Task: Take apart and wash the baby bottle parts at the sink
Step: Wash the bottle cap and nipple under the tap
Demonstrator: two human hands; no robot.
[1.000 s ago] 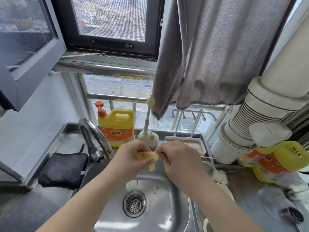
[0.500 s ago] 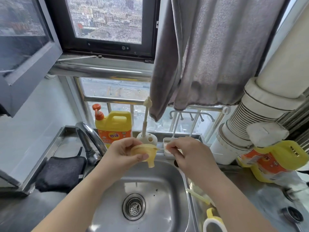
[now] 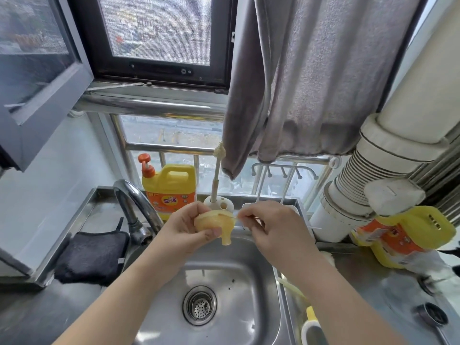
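Observation:
Above the steel sink [image 3: 258, 282], my left hand [image 3: 185, 231] grips a yellowish silicone bottle nipple [image 3: 216, 225] with its tip pointing down. My right hand [image 3: 272, 226] pinches a thin pale stick [image 3: 230, 215], perhaps a slim brush, whose end reaches into the nipple's wide rim. The stick's far end pokes out to the right of my right hand. A yellow-and-white bottle part [image 3: 310, 324] lies on the counter right of the basin, partly hidden by my right forearm.
The tap [image 3: 135, 202] curves at the sink's left, with a black cloth [image 3: 92, 255] beside it. A yellow detergent jug [image 3: 169, 188], a brush in a white holder [image 3: 217, 180] and a white rack [image 3: 281, 185] line the back ledge. A grey towel [image 3: 311, 78] hangs above.
Both hands rose a little over the sink. My right hand drew away to the right, so the thin stick now shows between it and the nipple.

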